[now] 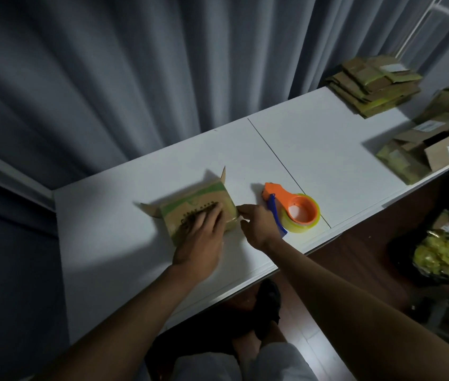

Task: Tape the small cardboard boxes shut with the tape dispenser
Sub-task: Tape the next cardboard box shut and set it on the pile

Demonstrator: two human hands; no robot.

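Note:
A small cardboard box [190, 199] with green print lies on the white table [108, 243], two end flaps sticking up at its far and left corners. My left hand [201, 237] lies flat on top of the box, fingers straight, pressing it down. My right hand [256, 224] is at the box's right end, fingers curled, pinching at the edge where clear tape seems to hang. The orange tape dispenser [292, 207] with a blue handle and a clear tape roll lies on the table just right of that hand, untouched.
Flattened cardboard boxes are stacked at the far right corner [374, 86], and more boxes [432, 149] sit along the table's right end. A dark bag with yellow material [438, 257] stands on the floor at right. Grey curtains hang behind the table.

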